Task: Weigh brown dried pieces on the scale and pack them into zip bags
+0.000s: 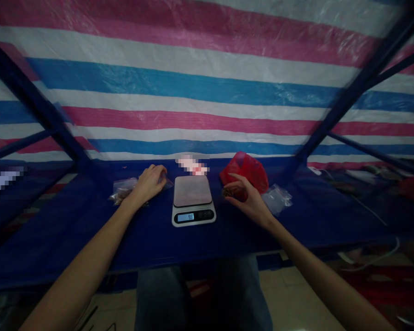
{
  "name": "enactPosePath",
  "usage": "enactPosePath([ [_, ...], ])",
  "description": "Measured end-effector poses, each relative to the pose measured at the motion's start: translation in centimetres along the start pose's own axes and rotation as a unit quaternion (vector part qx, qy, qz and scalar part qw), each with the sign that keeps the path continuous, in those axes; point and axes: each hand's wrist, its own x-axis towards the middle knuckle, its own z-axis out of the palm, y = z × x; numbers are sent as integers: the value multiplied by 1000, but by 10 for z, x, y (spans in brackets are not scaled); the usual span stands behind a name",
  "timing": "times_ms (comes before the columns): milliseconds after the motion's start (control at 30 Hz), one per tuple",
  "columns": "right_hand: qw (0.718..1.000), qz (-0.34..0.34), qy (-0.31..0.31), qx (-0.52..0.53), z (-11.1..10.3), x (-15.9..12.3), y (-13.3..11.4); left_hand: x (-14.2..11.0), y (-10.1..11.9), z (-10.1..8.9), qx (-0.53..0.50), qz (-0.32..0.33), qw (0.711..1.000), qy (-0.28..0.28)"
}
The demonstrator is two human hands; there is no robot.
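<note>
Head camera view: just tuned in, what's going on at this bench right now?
A person sits at a blue-covered table with a digital kitchen scale in the middle; its platform is bare and the display is lit. The left hand rests on a clear plastic bag left of the scale. The right hand holds a small brown lump, too dim to identify, in front of a red plastic bag. More clear bags lie to the right of it.
</note>
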Motion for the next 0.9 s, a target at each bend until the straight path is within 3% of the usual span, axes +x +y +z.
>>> enactPosePath([
  [200, 998, 23, -27, -46, -3, -28, 26, 2, 1, 5, -4, -11, 1000, -1],
  [900, 997, 43, -31, -55, -8, -31, 37, -2, -10, -1, -4, -2, 1000, 11],
])
